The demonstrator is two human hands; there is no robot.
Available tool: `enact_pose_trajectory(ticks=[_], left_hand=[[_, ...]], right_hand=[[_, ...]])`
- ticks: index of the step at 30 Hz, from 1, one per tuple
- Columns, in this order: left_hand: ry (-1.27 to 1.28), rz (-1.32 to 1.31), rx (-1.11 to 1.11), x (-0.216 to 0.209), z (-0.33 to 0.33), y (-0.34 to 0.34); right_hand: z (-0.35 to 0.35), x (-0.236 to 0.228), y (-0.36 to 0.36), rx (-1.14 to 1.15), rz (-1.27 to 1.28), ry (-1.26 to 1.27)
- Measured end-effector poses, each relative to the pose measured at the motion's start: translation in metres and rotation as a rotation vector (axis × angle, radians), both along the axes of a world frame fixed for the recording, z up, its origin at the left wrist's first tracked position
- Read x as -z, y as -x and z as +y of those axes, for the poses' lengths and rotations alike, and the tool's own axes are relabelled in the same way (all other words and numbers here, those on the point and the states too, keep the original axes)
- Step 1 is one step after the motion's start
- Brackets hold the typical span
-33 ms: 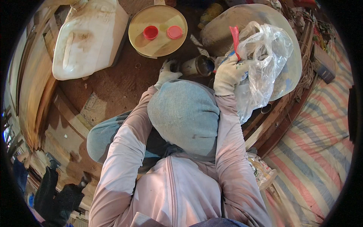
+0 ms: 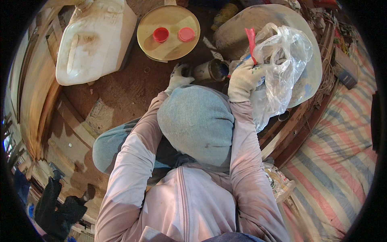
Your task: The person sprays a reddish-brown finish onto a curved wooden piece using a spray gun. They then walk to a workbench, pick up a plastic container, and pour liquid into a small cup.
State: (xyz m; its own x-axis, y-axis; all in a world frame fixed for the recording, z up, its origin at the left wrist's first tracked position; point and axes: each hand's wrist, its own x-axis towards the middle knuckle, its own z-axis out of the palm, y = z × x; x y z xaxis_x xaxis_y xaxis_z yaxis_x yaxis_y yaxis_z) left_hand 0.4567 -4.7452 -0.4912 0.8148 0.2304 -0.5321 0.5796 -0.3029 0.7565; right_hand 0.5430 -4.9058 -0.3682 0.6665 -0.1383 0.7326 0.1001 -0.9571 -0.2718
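My left hand (image 2: 178,77), in a pale work glove, curls its fingers around a dark round piece (image 2: 186,71). Beside that piece lies a small grimy metal can (image 2: 209,70), tipped on its side with its dark rim toward the right. My right hand (image 2: 244,80), gloved too and stained blue, is closed at the left edge of a crumpled clear plastic bag (image 2: 284,56). A red strip (image 2: 250,42) sticks up from that hand, with something blue beside it. The right fingertips are partly hidden. My bent knee (image 2: 195,121) rises between both forearms.
Ahead, a round yellowish lid (image 2: 169,50) bears two red caps (image 2: 161,35). A white jerrycan (image 2: 94,44) stands at the left, and a large translucent container (image 2: 234,36) lies under the bag. Wooden boards (image 2: 296,133) and a striped sheet (image 2: 334,169) are at the right. Another person (image 2: 60,209) shows lower left.
My hands and the things around them stay in place. Only the other person at the lower left has shifted slightly.
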Motion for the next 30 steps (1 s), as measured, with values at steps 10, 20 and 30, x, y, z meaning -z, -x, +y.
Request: enact_pose_trajectory(ticks=[10, 20, 30], left_hand=[[-0.051, 0.036, 0.002, -0.006, 0.000, -0.011], [-0.041, -0.021, 0.014, 0.000, 0.000, -0.008], [-0.011, -0.002, 0.073, 0.004, 0.006, -0.007]], right_hand=[[0.001, 0.006, -0.009, 0.036, -0.038, 0.015], [0.003, 0.004, -0.006, -0.015, 0.038, -0.076], [0.004, 0.010, -0.002, 0.017, 0.136, -0.110]])
